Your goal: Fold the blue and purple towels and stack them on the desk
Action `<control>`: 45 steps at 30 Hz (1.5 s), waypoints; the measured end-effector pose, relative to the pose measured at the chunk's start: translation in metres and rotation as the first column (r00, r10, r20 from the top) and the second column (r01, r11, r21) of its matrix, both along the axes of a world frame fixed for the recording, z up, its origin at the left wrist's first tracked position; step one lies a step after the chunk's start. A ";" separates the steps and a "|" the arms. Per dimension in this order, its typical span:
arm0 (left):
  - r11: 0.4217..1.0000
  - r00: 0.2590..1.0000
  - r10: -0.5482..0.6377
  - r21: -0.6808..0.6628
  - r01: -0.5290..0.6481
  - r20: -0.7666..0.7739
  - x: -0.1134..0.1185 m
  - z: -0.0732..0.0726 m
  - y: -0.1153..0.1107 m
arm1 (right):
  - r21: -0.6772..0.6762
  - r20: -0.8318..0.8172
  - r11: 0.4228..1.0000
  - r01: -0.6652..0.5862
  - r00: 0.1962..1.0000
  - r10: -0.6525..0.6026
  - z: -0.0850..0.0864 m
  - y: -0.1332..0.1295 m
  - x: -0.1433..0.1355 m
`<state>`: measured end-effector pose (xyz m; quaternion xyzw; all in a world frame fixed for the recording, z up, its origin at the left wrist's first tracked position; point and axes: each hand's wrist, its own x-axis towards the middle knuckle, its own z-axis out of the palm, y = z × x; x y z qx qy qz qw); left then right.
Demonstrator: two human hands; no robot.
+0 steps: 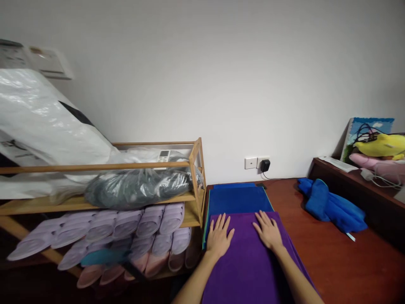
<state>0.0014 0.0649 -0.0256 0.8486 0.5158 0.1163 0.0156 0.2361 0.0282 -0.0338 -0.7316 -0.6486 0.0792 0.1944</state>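
The purple cloth (245,261) lies at the lower centre of the frame, directly beneath both palms. The left hand (219,236) rests flat near its upper left corner, and the right hand (268,231) rests flat near its upper right corner; both have fingers spread and grasp nothing.

The cloth's far edge runs just beyond the fingertips, overlapping a flat blue cloth (238,199) that extends toward the wall (221,84). To the left, close to the blue cloth, stands a wooden shoe rack (198,181) with lilac slippers (152,219). To the right, reddish-brown tabletop (303,236) shows between the purple cloth and a crumpled blue cloth (332,206) with a white tag. A dark raised ledge (354,190) bounds the far right.

The purple cloth is deep violet and mostly smooth, with straight upper and right edges; its near end runs out of the bottom of the frame. The flat blue cloth has light green edging.
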 end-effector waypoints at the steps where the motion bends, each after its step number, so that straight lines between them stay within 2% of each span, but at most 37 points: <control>1: 1.000 1.000 0.025 -0.003 -0.025 -0.019 -0.007 0.000 0.001 | -0.014 0.018 0.999 0.046 0.999 -0.046 -0.001 -0.004 0.016; 3: 0.997 0.996 0.076 -0.007 -0.077 -0.049 -0.014 0.003 0.000 | -0.042 0.047 0.993 0.110 0.993 -0.108 -0.001 -0.011 0.042; 5: 0.995 0.994 0.095 0.001 -0.096 -0.061 -0.006 0.008 -0.002 | -0.059 0.074 0.987 0.150 0.987 -0.145 0.001 -0.016 0.049; 7: 0.998 0.997 0.055 0.016 -0.054 -0.053 0.014 0.013 -0.004 | -0.045 0.106 0.989 0.143 0.985 -0.138 0.006 -0.014 0.035; 10: 0.998 0.998 -0.056 0.018 0.057 -0.028 0.051 0.016 -0.005 | -0.031 0.131 0.999 -0.031 0.991 0.035 0.013 -0.002 -0.009; 13: 0.998 0.997 -0.069 -0.011 0.069 -0.023 0.067 0.012 0.002 | -0.060 0.125 0.991 -0.122 0.984 0.129 0.013 0.012 -0.038; 15: 0.999 0.999 -0.041 -0.025 0.040 -0.027 0.058 0.007 0.009 | -0.072 0.125 0.995 -0.076 0.989 0.084 0.009 0.015 -0.034; 19: 0.997 0.997 0.073 -0.016 -0.074 -0.038 0.020 0.002 0.022 | -0.080 0.124 0.991 0.109 0.987 -0.098 -0.001 0.006 0.015; 21: 0.993 0.991 0.121 -0.005 -0.122 -0.055 0.010 0.007 0.024 | -0.096 0.121 0.981 0.170 0.980 -0.158 0.000 0.001 0.037; 23: 0.992 0.990 0.121 0.035 -0.118 -0.069 0.010 0.017 0.019 | -0.115 0.119 0.976 0.183 0.978 -0.169 0.005 -0.004 0.046; 25: 0.993 0.995 0.077 0.096 -0.070 -0.066 0.016 0.027 0.005 | -0.109 0.126 0.977 0.182 0.978 -0.168 0.014 -0.014 0.039; 27: 0.989 0.999 0.009 0.150 -0.001 -0.047 0.020 0.029 -0.019 | -0.044 0.139 0.991 0.129 0.983 -0.122 0.019 -0.034 0.019; 30: 0.976 0.997 -0.079 0.200 0.081 -0.019 0.014 0.012 -0.066 | 0.050 0.133 0.996 -0.072 0.989 0.065 0.013 -0.076 -0.015; 32: 0.972 0.995 -0.098 0.212 0.099 -0.016 0.002 -0.006 -0.094 | 0.039 0.115 0.992 -0.123 0.986 0.118 0.001 -0.103 -0.030; 35: 0.967 0.992 -0.121 0.223 0.126 -0.035 -0.014 -0.021 -0.120 | 0.008 0.128 0.998 -0.056 0.990 0.055 -0.012 -0.127 -0.033; 41: 0.945 0.994 -0.110 0.310 0.109 -0.014 -0.028 -0.008 -0.146 | 0.070 0.182 0.997 0.034 0.982 -0.047 -0.015 -0.150 -0.007; 45: 0.985 0.994 -0.107 0.134 0.110 -0.025 -0.044 -0.016 -0.169 | 0.060 0.194 0.983 0.173 0.964 -0.182 -0.025 -0.177 0.016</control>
